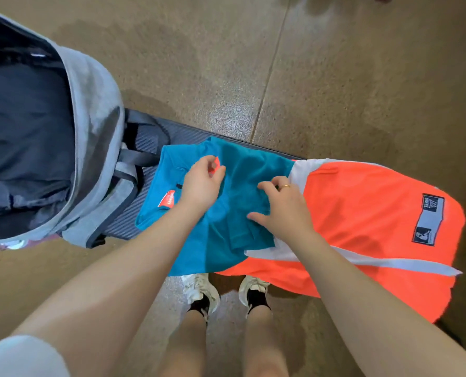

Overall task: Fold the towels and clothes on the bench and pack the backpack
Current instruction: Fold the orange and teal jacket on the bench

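Item: teal knit cotton garment (226, 213), lying partly bunched on the dark ribbed bench (177, 131), directly beneath both our hands; its long axis runs from us toward the far bench edge. Our left hand (203, 183) hovers over its far-left portion, fingers curled, seemingly pinching a small orange tag (215, 165). Our right hand (281, 210) rests on its right side, fingers bent into the fabric folds; whether it truly grips we cannot tell. Overlapped at right: orange towel with white stripes (362, 213). At left, near the left hand: open grey fabric backpack (96, 126).
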A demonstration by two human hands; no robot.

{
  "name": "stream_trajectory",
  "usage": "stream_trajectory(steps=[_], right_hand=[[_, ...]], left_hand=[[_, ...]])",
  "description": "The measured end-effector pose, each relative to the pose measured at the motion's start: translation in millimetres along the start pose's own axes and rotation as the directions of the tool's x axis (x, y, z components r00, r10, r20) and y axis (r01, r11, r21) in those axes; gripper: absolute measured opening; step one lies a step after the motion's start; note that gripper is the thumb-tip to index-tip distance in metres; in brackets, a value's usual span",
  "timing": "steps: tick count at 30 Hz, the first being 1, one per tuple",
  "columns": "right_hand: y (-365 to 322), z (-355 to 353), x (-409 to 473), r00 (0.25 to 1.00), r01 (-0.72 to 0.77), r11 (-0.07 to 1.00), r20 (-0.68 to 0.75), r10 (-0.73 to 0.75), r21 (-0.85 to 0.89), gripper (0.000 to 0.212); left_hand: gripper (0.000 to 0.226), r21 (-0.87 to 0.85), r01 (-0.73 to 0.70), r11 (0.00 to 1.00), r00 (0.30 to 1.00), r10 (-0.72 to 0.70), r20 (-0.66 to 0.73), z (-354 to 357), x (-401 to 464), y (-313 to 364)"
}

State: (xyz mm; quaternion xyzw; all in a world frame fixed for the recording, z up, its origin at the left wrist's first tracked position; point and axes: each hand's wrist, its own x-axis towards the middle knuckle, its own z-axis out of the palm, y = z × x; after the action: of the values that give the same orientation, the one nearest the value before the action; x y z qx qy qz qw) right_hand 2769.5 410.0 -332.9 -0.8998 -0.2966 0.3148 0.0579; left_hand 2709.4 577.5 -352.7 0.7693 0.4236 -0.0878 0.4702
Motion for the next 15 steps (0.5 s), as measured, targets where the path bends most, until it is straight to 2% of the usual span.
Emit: stream_trajectory(steps=[2,4,5,6,8,11,13,15], right_hand=[[8,0,-4,0.996,0.084,0.991,0.048,-0.079,-0.101,0.068],[15,2,-6,0.985,0.171,0.974,0.004,-0.172,-0.149,0.045],[18,1,-7,0.981,0.186,0.972,-0.036,-0.193,-0.140,0.028],[21,-2,-8,0.979,0.190,0.974,-0.054,-0.198,-0.120,0.020],[25,-7,-12,0.981,0.190,0.981,-0.039,-0.191,-0.031,0.023],[34,-17,-25,0.975,0.195,0.978,-0.122,-0.185,0.074,0.033],[42,-23,-34,0.973,0.165,0.982,-0.179,-0.148,0.088,0.037],[48,-24,-44,0.979,0.161,0.983,-0.140,-0.147,0.090,0.039]], left_hand=[[0.025,-0.099,0.092,0.991,0.995,-0.095,-0.020,8,7,10],[0.017,-0.192,0.154,0.969,0.987,-0.162,-0.026,15,14,18],[0.018,-0.206,0.177,0.962,0.981,-0.189,-0.037,16,18,21],[0.025,-0.211,0.196,0.958,0.977,-0.210,-0.045,18,21,22],[0.039,-0.218,0.223,0.950,0.971,-0.236,-0.038,18,25,27],[0.039,-0.184,0.165,0.969,0.975,-0.189,-0.120,9,28,46],[0.029,-0.328,0.103,0.939,0.963,-0.177,-0.204,1,31,56],[0.015,-0.556,0.103,0.825,0.959,-0.231,-0.164,0,26,60]])
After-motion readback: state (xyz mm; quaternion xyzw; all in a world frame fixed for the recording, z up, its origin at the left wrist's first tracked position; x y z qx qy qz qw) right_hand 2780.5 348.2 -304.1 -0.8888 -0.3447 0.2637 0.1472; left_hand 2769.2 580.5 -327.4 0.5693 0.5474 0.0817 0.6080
